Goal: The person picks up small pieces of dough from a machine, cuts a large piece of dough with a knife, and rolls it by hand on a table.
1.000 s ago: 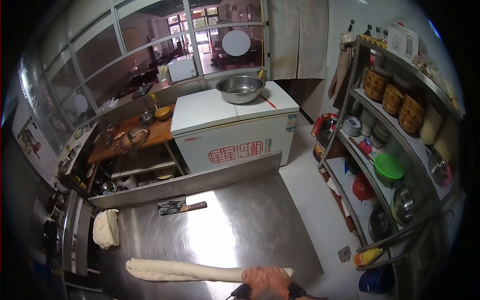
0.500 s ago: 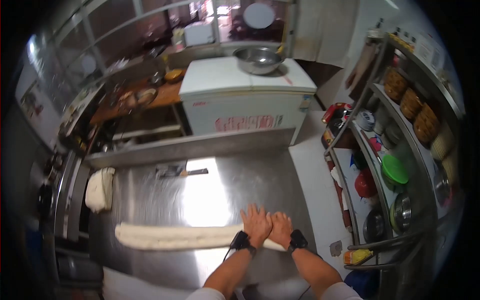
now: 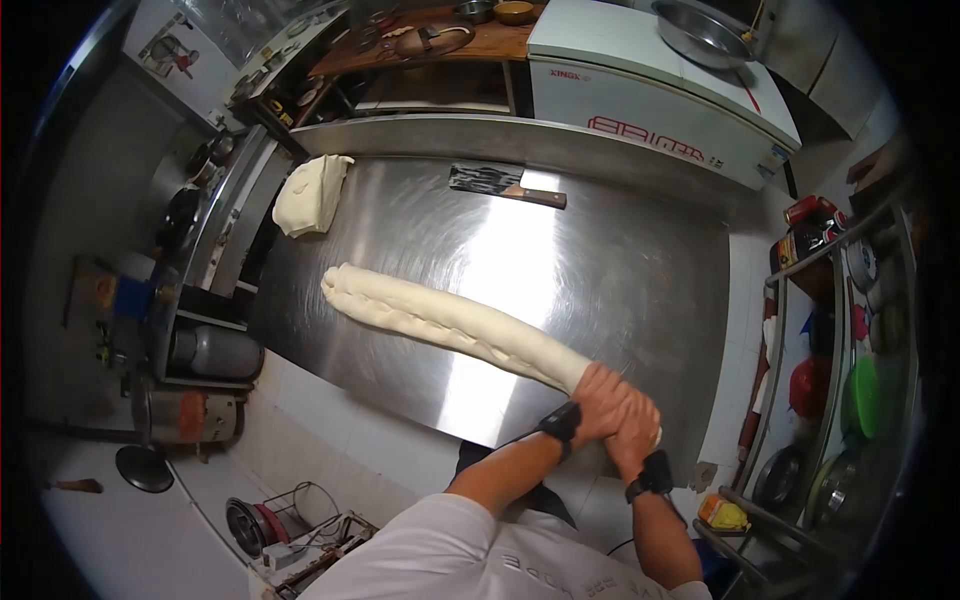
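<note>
A long roll of pale dough (image 3: 455,325) lies slantwise across the steel worktop (image 3: 640,270), a pinched seam running along its side. At its near right end, my left hand (image 3: 598,400) is closed around the dough. My right hand (image 3: 634,428) presses in beside it, fingers closed over the same end and overlapping my left hand. A bit of dough shows past my right hand; the rest of that end is hidden. A thick folded slab of dough (image 3: 312,197) rests at the worktop's far left corner. Near the back edge lies a cleaver (image 3: 510,186) with a wooden handle.
Behind the worktop's raised steel edge stands a white chest freezer (image 3: 640,105) with a metal basin (image 3: 700,38) on top. A metal shelf rack (image 3: 835,330) holds bowls at the right. A large metal pot (image 3: 188,415) stands at the lower left.
The view has tilted down and turned. My hands have drawn together from lying flat on the dough to gripping its right end, and the roll now lies slanted, with its seam showing.
</note>
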Demonstrator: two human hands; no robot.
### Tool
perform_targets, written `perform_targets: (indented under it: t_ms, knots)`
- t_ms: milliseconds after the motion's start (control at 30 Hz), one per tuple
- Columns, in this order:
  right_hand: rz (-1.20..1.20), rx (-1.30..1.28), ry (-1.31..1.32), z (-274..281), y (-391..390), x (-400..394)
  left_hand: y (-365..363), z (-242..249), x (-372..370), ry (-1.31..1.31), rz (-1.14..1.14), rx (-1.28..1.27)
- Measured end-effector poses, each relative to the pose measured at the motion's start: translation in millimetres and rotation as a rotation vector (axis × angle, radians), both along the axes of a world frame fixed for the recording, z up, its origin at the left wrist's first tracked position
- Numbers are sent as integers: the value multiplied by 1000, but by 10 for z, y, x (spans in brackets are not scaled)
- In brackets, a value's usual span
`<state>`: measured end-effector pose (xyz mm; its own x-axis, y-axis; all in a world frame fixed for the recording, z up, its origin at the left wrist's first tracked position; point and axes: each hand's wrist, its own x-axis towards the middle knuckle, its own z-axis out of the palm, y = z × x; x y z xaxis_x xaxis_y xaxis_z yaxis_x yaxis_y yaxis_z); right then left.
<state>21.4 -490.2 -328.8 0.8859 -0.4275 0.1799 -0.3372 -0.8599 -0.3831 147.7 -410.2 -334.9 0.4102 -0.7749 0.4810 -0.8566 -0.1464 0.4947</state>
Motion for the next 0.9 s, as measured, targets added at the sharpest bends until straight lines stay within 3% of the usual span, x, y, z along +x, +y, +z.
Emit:
perform_targets:
  t_ms: [133, 200, 233, 300, 400, 467, 533, 633, 667, 800, 867, 900]
  knots:
    - [-79, 118, 71, 36, -344, 258, -398, 4, 238, -9, 21, 22]
    - [-116, 162, 108, -17, -411, 273, -444, 107, 272, 171, -38, 298]
    - [-98, 193, 82, -28, -429, 292, -429, 87, 268, 170, -37, 281]
    - [-79, 215, 56, 21, -355, 279, -335, -5, 231, 292, 43, -172]
    - [-145, 59, 70, 194, -95, 292, 787, 609, 1048, 307, -126, -219]
    - [-54, -50, 151, 422, 151, 390, 1826, 252, 1801, 105, 56, -47]
    - [-99, -72, 216, 488, 208, 581, 2762, 696, 2526, -12, 282, 400]
    - [-107, -73, 308, 483, 17, 843, 3351, 1114, 3177, -94, 195, 910]
    - [-88, -34, 349, 463, -81, 861, 3357, 1086, 3303, -160, 123, 937]
    - [-84, -62, 321, 306, -253, 902, 3259, 697, 3685, -200, -44, 841]
    - [-114, -67, 365, 257, -284, 886, 3332, 544, 3703, -184, -40, 565]
    - [-38, 15, 340, 188, -362, 742, 3374, 572, 3672, -156, -33, 552]
